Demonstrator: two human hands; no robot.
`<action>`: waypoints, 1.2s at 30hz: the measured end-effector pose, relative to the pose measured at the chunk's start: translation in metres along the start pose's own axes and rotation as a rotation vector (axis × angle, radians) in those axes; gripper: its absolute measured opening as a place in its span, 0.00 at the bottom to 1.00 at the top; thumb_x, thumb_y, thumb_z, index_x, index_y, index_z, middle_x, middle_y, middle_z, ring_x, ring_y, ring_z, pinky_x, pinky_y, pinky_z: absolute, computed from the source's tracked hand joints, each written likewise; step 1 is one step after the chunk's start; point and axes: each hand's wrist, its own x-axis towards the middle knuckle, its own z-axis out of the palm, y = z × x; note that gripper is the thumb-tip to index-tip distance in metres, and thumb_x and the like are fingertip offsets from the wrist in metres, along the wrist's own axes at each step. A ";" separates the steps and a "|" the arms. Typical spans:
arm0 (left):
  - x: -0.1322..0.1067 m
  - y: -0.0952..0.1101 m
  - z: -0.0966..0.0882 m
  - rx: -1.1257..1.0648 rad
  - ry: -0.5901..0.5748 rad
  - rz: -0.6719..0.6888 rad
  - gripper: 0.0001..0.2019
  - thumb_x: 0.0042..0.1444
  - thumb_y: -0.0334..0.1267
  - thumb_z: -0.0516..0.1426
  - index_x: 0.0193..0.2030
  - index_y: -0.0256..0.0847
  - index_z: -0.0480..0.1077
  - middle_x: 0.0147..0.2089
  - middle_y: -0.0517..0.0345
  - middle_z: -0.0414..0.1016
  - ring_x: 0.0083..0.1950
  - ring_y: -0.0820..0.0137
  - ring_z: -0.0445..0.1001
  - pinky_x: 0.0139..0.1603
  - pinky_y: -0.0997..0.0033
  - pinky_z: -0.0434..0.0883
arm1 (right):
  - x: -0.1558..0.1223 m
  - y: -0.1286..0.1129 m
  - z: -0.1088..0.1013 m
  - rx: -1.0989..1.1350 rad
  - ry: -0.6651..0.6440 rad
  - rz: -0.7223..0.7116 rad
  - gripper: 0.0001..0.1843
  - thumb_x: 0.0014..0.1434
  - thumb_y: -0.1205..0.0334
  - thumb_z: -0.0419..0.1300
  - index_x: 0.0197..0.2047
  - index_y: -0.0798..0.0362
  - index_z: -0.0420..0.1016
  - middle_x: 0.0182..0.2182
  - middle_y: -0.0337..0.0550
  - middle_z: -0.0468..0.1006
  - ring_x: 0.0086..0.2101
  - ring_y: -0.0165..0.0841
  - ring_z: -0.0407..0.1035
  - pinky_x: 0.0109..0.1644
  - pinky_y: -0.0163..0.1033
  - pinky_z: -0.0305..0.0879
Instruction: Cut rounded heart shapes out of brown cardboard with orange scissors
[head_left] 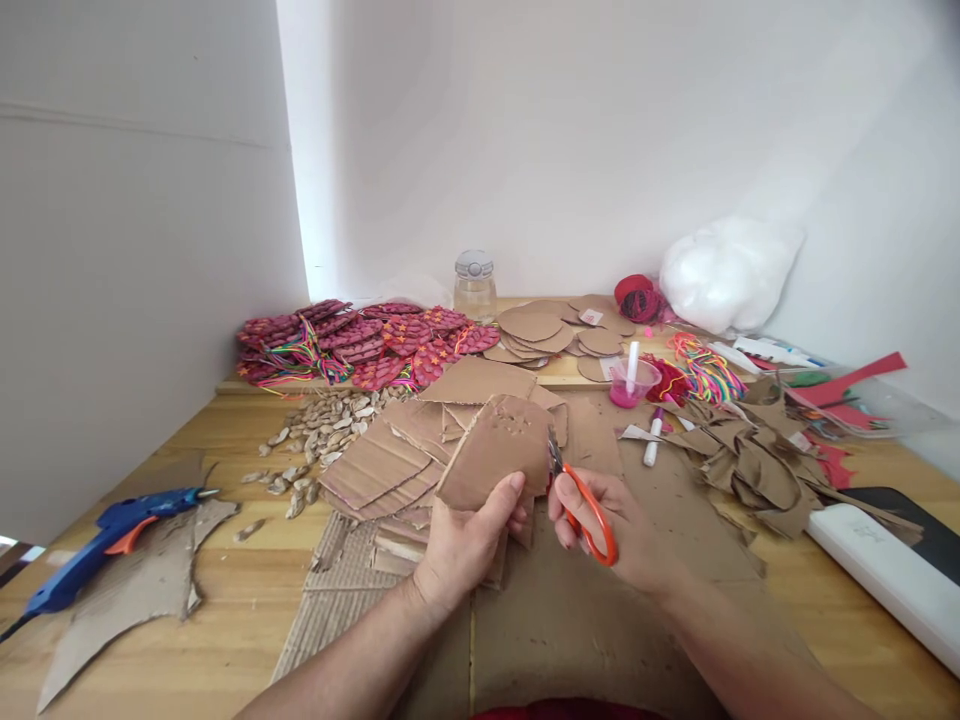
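Note:
My left hand grips a brown cardboard piece from below, thumb pressed on its near edge. A faint cut-out pattern shows near the top of the piece. My right hand is closed round the orange handles of a pair of scissors. The scissor blades meet the right edge of the cardboard piece. Both hands hover over a large cardboard sheet on the wooden table.
Flat cardboard pieces lie left of my hands, seeds beyond them. A blue glue gun rests at far left. At the back: red decorated pieces, cardboard circles, jar. Cardboard scraps and a white device are on the right.

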 end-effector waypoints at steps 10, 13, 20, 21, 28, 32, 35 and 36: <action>0.009 -0.003 -0.003 -0.378 -0.126 -0.177 0.15 0.50 0.42 0.71 0.34 0.33 0.74 0.24 0.62 0.72 0.20 0.78 0.68 0.19 0.80 0.66 | 0.000 -0.004 -0.002 0.069 -0.010 0.086 0.33 0.60 0.28 0.57 0.28 0.54 0.71 0.16 0.35 0.69 0.16 0.25 0.55 0.21 0.32 0.49; 0.008 -0.003 -0.002 -0.379 -0.120 -0.158 0.15 0.51 0.42 0.71 0.36 0.33 0.74 0.26 0.61 0.73 0.20 0.78 0.69 0.19 0.79 0.67 | 0.001 -0.003 0.000 0.094 -0.014 0.084 0.34 0.60 0.28 0.55 0.28 0.54 0.71 0.16 0.35 0.69 0.17 0.25 0.56 0.22 0.32 0.50; 0.008 0.002 -0.004 -0.201 0.050 -0.079 0.16 0.50 0.46 0.70 0.31 0.35 0.74 0.24 0.61 0.73 0.23 0.75 0.71 0.23 0.76 0.70 | -0.002 0.002 0.005 0.047 -0.058 0.013 0.31 0.62 0.32 0.58 0.28 0.54 0.71 0.18 0.37 0.70 0.19 0.26 0.57 0.25 0.34 0.52; 0.008 0.004 -0.005 -0.154 0.063 -0.070 0.16 0.50 0.47 0.69 0.30 0.35 0.73 0.23 0.60 0.73 0.23 0.75 0.70 0.23 0.76 0.71 | -0.002 0.003 0.004 0.046 -0.044 -0.005 0.30 0.62 0.33 0.59 0.28 0.53 0.71 0.18 0.36 0.70 0.20 0.26 0.58 0.26 0.34 0.52; 0.007 0.006 -0.004 0.104 0.091 0.051 0.16 0.53 0.47 0.66 0.24 0.38 0.73 0.20 0.58 0.74 0.21 0.73 0.71 0.26 0.74 0.72 | -0.003 0.000 0.000 0.031 -0.017 -0.028 0.30 0.61 0.32 0.60 0.26 0.53 0.69 0.17 0.36 0.68 0.20 0.27 0.57 0.25 0.35 0.52; 0.008 0.004 -0.005 0.109 0.076 0.040 0.17 0.54 0.48 0.65 0.24 0.37 0.73 0.20 0.58 0.74 0.21 0.73 0.71 0.26 0.74 0.72 | -0.003 -0.002 0.000 -0.002 -0.050 0.004 0.31 0.62 0.32 0.58 0.25 0.53 0.69 0.16 0.36 0.68 0.19 0.27 0.57 0.25 0.35 0.52; 0.008 0.003 -0.006 0.044 0.059 -0.030 0.18 0.54 0.50 0.66 0.25 0.36 0.73 0.21 0.57 0.73 0.22 0.73 0.71 0.25 0.74 0.71 | -0.003 -0.002 -0.001 -0.025 -0.094 0.036 0.31 0.64 0.32 0.56 0.26 0.53 0.69 0.16 0.35 0.68 0.19 0.27 0.57 0.25 0.34 0.51; 0.008 0.003 -0.007 0.013 0.063 -0.047 0.18 0.53 0.50 0.66 0.26 0.36 0.73 0.21 0.58 0.73 0.22 0.73 0.71 0.24 0.75 0.71 | -0.003 -0.002 -0.001 -0.027 -0.115 0.047 0.32 0.65 0.32 0.55 0.26 0.53 0.68 0.16 0.35 0.68 0.19 0.27 0.57 0.25 0.34 0.51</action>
